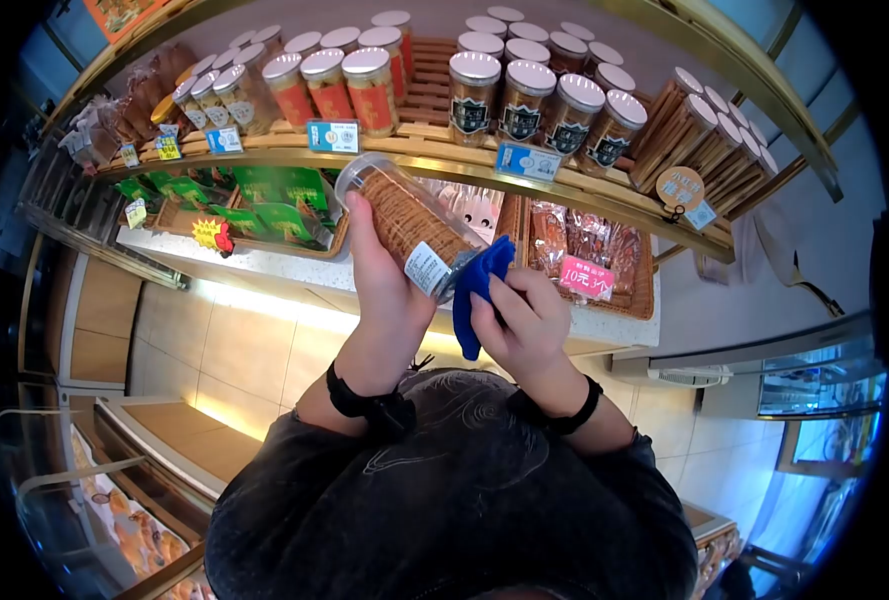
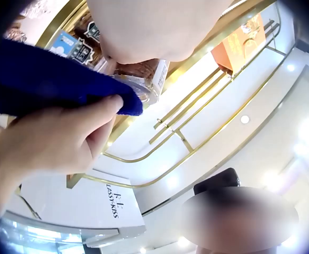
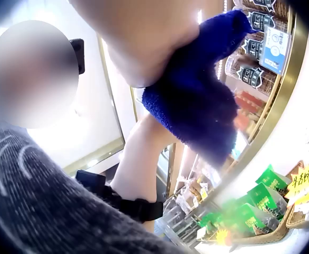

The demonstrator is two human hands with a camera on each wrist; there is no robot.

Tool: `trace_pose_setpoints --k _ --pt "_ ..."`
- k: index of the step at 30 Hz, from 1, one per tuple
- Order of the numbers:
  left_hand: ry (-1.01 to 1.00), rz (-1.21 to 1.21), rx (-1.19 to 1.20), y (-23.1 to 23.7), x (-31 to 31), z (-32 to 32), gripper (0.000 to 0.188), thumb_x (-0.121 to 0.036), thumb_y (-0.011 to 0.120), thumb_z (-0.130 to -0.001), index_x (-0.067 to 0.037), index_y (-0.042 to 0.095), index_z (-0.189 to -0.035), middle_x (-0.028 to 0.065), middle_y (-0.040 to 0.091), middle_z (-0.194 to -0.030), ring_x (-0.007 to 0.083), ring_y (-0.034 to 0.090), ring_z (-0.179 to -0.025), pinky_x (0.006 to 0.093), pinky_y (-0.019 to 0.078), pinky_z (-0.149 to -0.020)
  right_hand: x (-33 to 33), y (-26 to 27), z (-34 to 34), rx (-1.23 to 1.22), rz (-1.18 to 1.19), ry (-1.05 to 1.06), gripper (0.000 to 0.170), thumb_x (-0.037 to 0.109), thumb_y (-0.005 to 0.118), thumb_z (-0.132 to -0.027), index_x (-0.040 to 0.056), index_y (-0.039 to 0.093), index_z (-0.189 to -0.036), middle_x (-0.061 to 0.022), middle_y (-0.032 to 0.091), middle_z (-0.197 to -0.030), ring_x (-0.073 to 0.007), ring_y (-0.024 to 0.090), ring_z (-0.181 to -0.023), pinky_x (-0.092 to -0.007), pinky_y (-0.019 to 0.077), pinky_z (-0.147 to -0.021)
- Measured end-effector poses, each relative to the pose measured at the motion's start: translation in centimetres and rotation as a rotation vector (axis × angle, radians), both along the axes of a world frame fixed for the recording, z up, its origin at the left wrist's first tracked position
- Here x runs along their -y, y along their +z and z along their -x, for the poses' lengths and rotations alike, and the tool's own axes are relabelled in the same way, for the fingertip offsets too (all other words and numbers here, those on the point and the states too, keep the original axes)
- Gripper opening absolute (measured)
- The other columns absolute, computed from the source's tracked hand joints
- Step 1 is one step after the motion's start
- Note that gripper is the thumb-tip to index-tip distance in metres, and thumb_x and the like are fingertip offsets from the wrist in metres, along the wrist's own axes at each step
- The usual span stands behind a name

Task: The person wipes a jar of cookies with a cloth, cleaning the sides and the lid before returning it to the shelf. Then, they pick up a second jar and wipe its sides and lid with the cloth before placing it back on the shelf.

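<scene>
A clear plastic jar (image 1: pixel 404 215) of stacked brown biscuits, with a white label (image 1: pixel 426 268), lies tilted in the left hand (image 1: pixel 389 285), whose thumb rests along its side. The right hand (image 1: pixel 526 322) pinches a blue cloth (image 1: pixel 479 298) against the jar's lower end. In the left wrist view the cloth (image 2: pixel 64 84) touches the jar's end (image 2: pixel 144 87), with the right hand (image 2: pixel 59 137) below it. The cloth (image 3: pixel 196 90) hides much of the jar in the right wrist view.
Lidded jars (image 1: pixel 474 95) stand in rows on the wooden shelf (image 1: pixel 414 148) ahead, with blue price tags (image 1: pixel 529 161) along its edge. Below are green packets (image 1: pixel 289 205) and a wicker basket (image 1: pixel 644 290) of packaged snacks. A gold rail (image 1: pixel 754 75) curves overhead at the right.
</scene>
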State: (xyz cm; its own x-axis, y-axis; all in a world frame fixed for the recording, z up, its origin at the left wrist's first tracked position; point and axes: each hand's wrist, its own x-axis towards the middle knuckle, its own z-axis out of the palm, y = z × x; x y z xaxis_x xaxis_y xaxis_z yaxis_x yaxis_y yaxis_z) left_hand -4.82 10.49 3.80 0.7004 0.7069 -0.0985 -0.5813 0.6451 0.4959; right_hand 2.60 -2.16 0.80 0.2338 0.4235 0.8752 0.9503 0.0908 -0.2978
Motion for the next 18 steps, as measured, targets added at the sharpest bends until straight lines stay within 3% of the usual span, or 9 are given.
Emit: trace_pose_setpoints --k 5,8,9,10,11,13,15,16,18 --pt "0.205 -0.197 -0.08 -0.1 0.8 0.0 0.064 -0.061 0.027 -0.094 -0.004 0.05 -0.114 0.0128 0.061 -0.096 0.0239 0.062 -0.084 0.0398 0.0549 -0.073 0.9 1.1 0.2 -0.443 0.19 0.412 0.01 0.004 0.07 -0.071 -0.0008 0.062 -0.076 -0.0099 0.055 -0.07 -0.0235 0.055 -0.06 -0.0301 0.0441 -0.055" --pt "0.141 -0.31 -0.023 -1.8 0.0 0.3 0.063 -0.057 0.026 -0.095 -0.003 0.047 -0.12 0.0139 0.061 -0.099 0.0235 0.063 -0.085 0.0385 0.0558 -0.072 1.8 0.4 -1.1 -1.153 0.181 0.705 0.02 0.019 0.059 -0.087 -0.0006 0.063 -0.083 -0.0076 0.061 -0.079 -0.0149 0.057 -0.068 -0.0268 0.0447 -0.06" --pt "0.138 -0.352 -0.031 -1.9 -0.2 0.3 0.062 -0.056 0.025 -0.096 -0.003 0.046 -0.122 0.0144 0.061 -0.1 0.0234 0.063 -0.086 0.0383 0.0561 -0.071 3.0 0.8 -1.5 -1.437 0.191 0.736 0.025 0.024 0.056 -0.09 0.0006 0.064 -0.089 -0.0066 0.062 -0.083 -0.0135 0.058 -0.072 -0.0259 0.0457 -0.061" --pt "0.159 -0.422 -0.022 -1.8 0.0 0.5 0.065 -0.057 0.041 -0.091 -0.001 0.044 -0.123 0.0146 0.06 -0.103 0.0234 0.063 -0.088 0.0378 0.056 -0.072 2.9 2.5 -1.4 -1.215 0.175 0.61 0.02 0.009 0.057 -0.088 0.0002 0.058 -0.106 -0.0051 0.059 -0.089 -0.0142 0.058 -0.08 -0.0261 0.0477 -0.071" --pt "0.167 -0.419 -0.009 -1.8 0.0 0.9 0.065 -0.057 0.041 -0.091 -0.001 0.044 -0.123 0.0146 0.06 -0.103 0.0234 0.063 -0.088 0.0378 0.056 -0.072 2.9 5.1 -0.3 -1.62 0.027 0.342 0.026 0.006 0.057 -0.087 0.0003 0.053 -0.112 -0.0039 0.056 -0.088 -0.0127 0.058 -0.079 -0.0247 0.048 -0.067" --pt "0.035 -0.67 -0.06 -2.2 0.0 2.0 0.078 -0.058 0.064 -0.078 0.002 0.043 -0.124 0.0142 0.059 -0.107 0.0239 0.063 -0.09 0.038 0.0556 -0.073 3.5 5.1 -2.4 -0.534 0.209 -0.136 0.037 0.024 0.053 -0.091 -0.0013 0.051 -0.118 -0.0101 0.059 -0.109 -0.0173 0.059 -0.095 -0.0263 0.0497 -0.079" --pt "-0.19 -0.663 -0.008 -3.4 -0.1 2.4 0.094 -0.049 0.083 -0.061 0.005 0.041 -0.126 0.0126 0.058 -0.113 0.023 0.061 -0.097 0.0356 0.0513 -0.082 3.1 2.3 -6.9 -0.839 -0.069 0.09 0.042 0.013 0.055 -0.087 0.0001 0.045 -0.126 -0.0121 0.052 -0.122 -0.0209 0.053 -0.111 -0.0287 0.0454 -0.091" --pt "-0.239 -0.787 -0.022 -3.2 0.2 2.7 0.091 -0.04 0.084 -0.062 0.003 0.04 -0.129 0.0117 0.057 -0.116 0.0227 0.059 -0.104 0.0356 0.0469 -0.089 3.5 3.2 -7.7 -1.26 -0.374 0.532 0.045 0.014 0.051 -0.09 0.0036 0.04 -0.132 -0.0116 0.047 -0.129 -0.0235 0.047 -0.118 -0.0313 0.0387 -0.1" --pt "-0.384 -1.072 -0.072 -1.9 0.7 3.3 0.092 -0.029 0.087 -0.058 -0.001 0.04 -0.132 0.0118 0.055 -0.123 0.0227 0.053 -0.114 0.0355 0.0404 -0.097 4.4 4.3 -7.2 -1.357 -0.454 0.685 0.049 0.026 0.047 -0.092 0.0048 0.037 -0.135 -0.0115 0.044 -0.134 -0.0252 0.045 -0.121 -0.0346 0.0368 -0.102"
